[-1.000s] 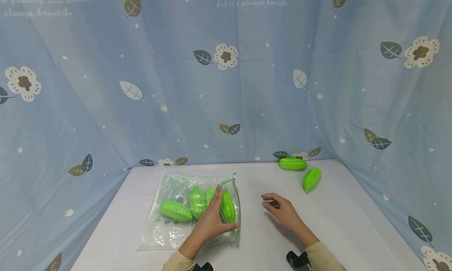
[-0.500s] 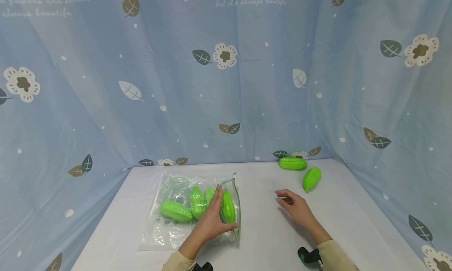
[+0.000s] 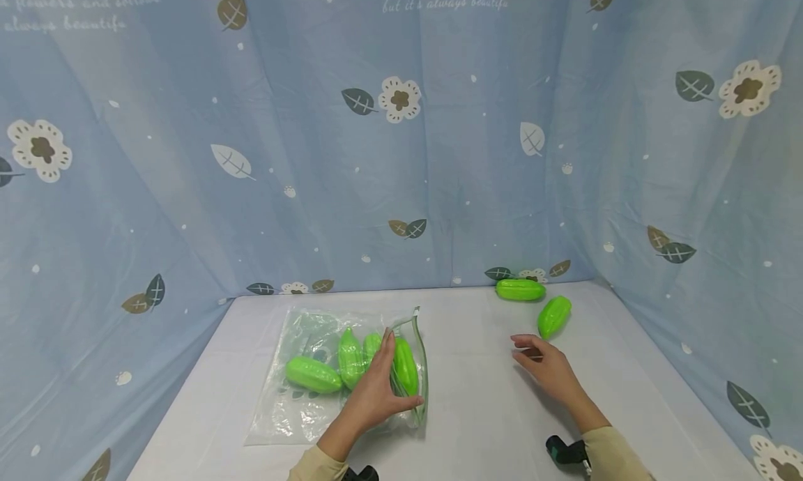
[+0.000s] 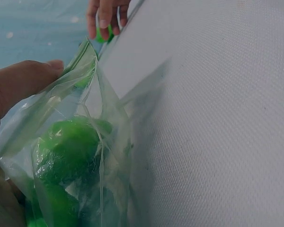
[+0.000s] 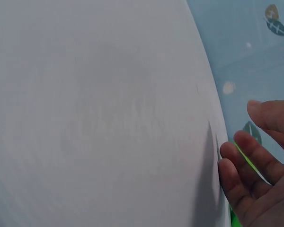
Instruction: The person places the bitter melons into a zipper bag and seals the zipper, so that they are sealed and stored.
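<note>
A clear zip bag (image 3: pixel 282 418) lies on the table with several bright green, oblong toy vegetables (image 3: pixel 314 375) inside. My left hand (image 3: pixel 371 390) rests on the bag near its mouth, fingers straight and thumb spread out to the green zip edge. In the left wrist view the thumb (image 4: pixel 33 78) lies along the lifted plastic of the mouth. My right hand (image 3: pixel 552 371) hovers over the table to the right, fingers loosely bent around nothing. Just beyond its fingers lies a loose green vegetable (image 3: pixel 555 317), tapered at its near end. Another green vegetable (image 3: pixel 520 290) lies behind it.
A white cloth covers the table (image 3: pixel 464 425). A blue curtain (image 3: pixel 314 153) printed with leaves and flowers rises along the back and both sides. The farther loose vegetable lies close to the foot of the curtain.
My right hand has moved rightward from beside the bag toward the loose green vegetables, with nothing in it. My left hand and the bag have stayed in place.
</note>
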Demonstrator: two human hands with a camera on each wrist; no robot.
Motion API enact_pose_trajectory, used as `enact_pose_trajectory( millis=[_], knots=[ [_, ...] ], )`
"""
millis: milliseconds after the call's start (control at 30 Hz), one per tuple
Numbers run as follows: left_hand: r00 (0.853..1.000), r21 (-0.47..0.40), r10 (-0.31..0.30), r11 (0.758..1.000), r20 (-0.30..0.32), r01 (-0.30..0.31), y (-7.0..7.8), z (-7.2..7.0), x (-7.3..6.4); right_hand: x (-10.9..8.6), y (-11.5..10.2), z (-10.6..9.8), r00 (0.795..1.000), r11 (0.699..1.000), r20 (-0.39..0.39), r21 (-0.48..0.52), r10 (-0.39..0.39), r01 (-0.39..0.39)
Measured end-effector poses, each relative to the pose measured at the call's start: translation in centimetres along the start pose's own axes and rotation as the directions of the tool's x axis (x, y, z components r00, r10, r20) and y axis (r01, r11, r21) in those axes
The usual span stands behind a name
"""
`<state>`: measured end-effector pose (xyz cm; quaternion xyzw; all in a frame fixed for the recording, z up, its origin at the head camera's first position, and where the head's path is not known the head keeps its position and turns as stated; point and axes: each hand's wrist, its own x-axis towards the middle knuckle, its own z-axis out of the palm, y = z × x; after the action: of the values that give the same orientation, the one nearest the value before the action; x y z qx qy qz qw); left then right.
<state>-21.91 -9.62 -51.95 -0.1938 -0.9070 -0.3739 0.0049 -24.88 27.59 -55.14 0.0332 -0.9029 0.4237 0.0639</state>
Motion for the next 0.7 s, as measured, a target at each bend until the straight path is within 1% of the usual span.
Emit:
enact_pose_trajectory(
  millis=[267,400,533,700],
  knots=[
    [1.0,0.0,-0.005,1.0,0.004,0.005,0.0,0.0,0.0,0.0,1.1,-1.1,0.998,0.999,-0.051,-0.034,0.026,-0.028],
    [1.0,-0.001,-0.01,1.0,0.008,0.01,0.0,-0.1,0.0,0.1,1.6,-1.6,0.995,0.998,-0.092,-0.053,0.032,-0.037],
    [1.0,0.002,-0.013,1.0,0.008,0.013,0.0,-0.1,0.0,0.2,1.9,-2.1,0.985,0.996,-0.16,-0.052,0.06,-0.069],
    [1.0,-0.001,-0.014,1.0,0.008,0.014,0.0,-0.1,0.0,0.4,1.9,-2.7,0.968,0.993,-0.234,-0.041,0.095,-0.108]
  ],
)
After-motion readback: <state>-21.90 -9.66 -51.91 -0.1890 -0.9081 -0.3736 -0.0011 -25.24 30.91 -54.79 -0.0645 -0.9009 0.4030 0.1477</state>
